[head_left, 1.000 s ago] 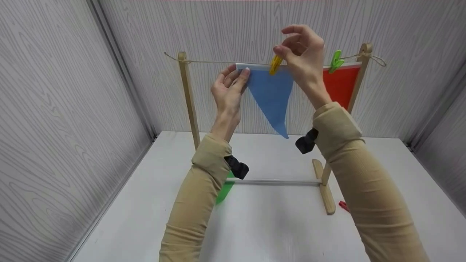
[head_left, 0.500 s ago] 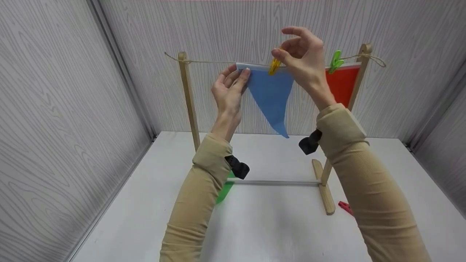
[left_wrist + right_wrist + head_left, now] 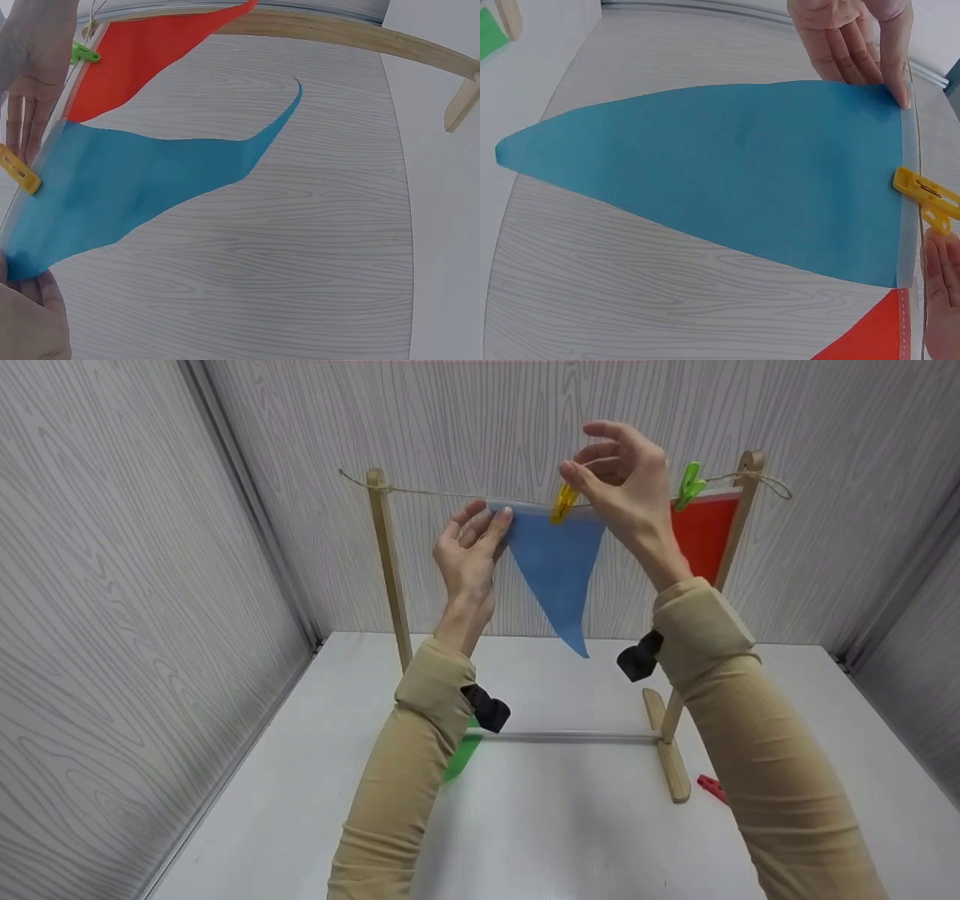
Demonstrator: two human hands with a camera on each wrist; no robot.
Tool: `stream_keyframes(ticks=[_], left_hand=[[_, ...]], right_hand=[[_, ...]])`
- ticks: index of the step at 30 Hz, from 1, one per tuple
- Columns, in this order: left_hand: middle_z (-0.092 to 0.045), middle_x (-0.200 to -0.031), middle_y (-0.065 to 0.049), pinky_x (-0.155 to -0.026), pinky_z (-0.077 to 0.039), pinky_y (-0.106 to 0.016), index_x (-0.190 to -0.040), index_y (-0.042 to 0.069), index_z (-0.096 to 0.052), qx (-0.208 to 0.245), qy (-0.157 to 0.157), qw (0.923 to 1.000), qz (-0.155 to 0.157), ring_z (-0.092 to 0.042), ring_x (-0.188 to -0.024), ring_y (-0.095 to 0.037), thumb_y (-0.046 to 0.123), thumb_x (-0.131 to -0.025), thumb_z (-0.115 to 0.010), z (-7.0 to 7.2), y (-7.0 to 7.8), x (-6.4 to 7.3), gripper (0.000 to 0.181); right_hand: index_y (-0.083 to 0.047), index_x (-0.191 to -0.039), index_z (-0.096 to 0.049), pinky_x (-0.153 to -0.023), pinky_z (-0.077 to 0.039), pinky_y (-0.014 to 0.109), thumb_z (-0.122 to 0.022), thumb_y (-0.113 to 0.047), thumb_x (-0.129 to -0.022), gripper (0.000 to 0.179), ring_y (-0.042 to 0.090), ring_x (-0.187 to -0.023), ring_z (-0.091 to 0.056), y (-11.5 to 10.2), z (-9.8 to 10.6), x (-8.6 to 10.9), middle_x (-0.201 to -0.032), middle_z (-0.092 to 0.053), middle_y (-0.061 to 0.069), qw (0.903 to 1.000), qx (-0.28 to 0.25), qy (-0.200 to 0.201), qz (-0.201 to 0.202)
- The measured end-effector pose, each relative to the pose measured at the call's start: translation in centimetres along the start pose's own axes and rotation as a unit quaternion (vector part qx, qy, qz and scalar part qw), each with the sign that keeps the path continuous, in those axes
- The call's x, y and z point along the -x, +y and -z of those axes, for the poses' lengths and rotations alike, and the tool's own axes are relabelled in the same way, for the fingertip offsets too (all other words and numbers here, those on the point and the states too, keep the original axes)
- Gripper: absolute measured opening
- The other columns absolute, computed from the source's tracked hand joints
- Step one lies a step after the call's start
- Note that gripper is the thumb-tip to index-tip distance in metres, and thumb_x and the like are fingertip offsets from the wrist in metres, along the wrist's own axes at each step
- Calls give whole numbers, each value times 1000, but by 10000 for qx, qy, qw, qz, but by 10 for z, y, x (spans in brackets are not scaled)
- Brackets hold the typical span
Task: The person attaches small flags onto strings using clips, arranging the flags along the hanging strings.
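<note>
A blue triangular pennant (image 3: 556,562) with a pale top band hangs at a thin string (image 3: 442,496). My left hand (image 3: 469,556) pinches its upper left corner, thumb in front; the right wrist view shows this left hand (image 3: 855,45) at the pennant's edge. A yellow clothespin (image 3: 563,504) sits with its jaws over the top band, near the middle. The thumb and forefinger of my right hand (image 3: 630,495) pinch the clothespin's upper end, while its other fingers are bent above. Part of the pennant's upper right corner is hidden behind that hand in the head view.
A red pennant (image 3: 705,536) hangs at the right under a green clothespin (image 3: 690,487). Wooden posts (image 3: 389,570) carry the string, joined low by a pale bar (image 3: 570,736). A red clothespin (image 3: 712,788) lies at right; something green (image 3: 461,757) shows beside the left sleeve.
The blue pennant, yellow clothespin and both hands have come down slightly. The string now dips lower toward the yellow clothespin. Both grips stay the same.
</note>
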State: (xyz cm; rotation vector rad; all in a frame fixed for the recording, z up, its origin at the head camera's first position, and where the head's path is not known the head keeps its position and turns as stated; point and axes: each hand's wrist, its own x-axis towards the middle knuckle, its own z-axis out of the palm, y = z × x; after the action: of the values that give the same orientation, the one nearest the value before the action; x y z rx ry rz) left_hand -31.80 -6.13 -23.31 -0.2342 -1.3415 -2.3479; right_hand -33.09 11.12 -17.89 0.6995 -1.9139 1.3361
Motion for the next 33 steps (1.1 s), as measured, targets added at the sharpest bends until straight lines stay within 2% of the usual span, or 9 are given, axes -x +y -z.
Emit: stream_keyframes(ticks=[6,13,20,22,24,27,33], left_hand=[[-68,-92,-4,-96,-59,-33,-128,-3,-57,78,43,9999,51,-71,-82,-12,1,-90,-72,3,-1,0,42],[-69,-89,-3,-95,-59,-33,-125,-2,-59,139,83,9998,111,-71,-80,-12,0,-89,-73,2,-1,-1,39],[-70,-96,-9,-93,-60,-30,-127,-4,-58,92,98,9999,53,-71,-83,-13,-1,-89,-72,1,0,-2,41],[-70,-99,-12,-93,-60,-30,-126,-3,-59,56,93,9999,35,-71,-84,-13,0,-89,-72,1,1,-2,39],[-71,-103,-14,-93,-60,-30,-125,-3,-59,50,81,10000,10,-71,-85,-13,0,-89,-72,1,1,-2,38],[-71,-106,-16,-93,-60,-30,-124,-3,-59,44,82,10000,-25,-71,-86,-13,0,-90,-72,1,2,-3,37],[-71,-111,-20,-93,-59,-29,-124,-3,-59,-32,42,10000,-71,-71,-88,-13,1,-90,-72,0,2,-2,37]], right_hand=[[-2,-129,-64,-94,-56,22,-74,-17,-92,41,-1,-86,-66,1,-1,1,-108,-72,17,10000,-14,34,0],[-1,-128,-64,-96,-55,22,-73,-18,-93,41,1,-89,-66,0,0,1,-111,-72,18,10000,60,-31,-47],[-4,-132,-63,-97,-56,25,-71,-23,-95,43,21,-102,-71,-2,2,0,-119,-73,16,9977,402,-374,-393],[-5,-132,-63,-96,-56,25,-70,-25,-96,42,23,-103,-71,-4,2,0,-120,-73,16,9964,493,-489,-497],[-6,-132,-63,-95,-56,25,-68,-25,-97,40,21,-102,-71,-5,1,0,-120,-73,17,9952,528,-579,-582],[-6,-131,-64,-93,-56,23,-69,-23,-97,39,13,-95,-70,-5,0,0,-115,-74,16,9960,490,-593,-463],[-7,-129,-65,-87,-57,20,-70,-16,-95,36,4,-85,-68,-7,-5,1,-106,-75,17,9985,409,-323,-181]])
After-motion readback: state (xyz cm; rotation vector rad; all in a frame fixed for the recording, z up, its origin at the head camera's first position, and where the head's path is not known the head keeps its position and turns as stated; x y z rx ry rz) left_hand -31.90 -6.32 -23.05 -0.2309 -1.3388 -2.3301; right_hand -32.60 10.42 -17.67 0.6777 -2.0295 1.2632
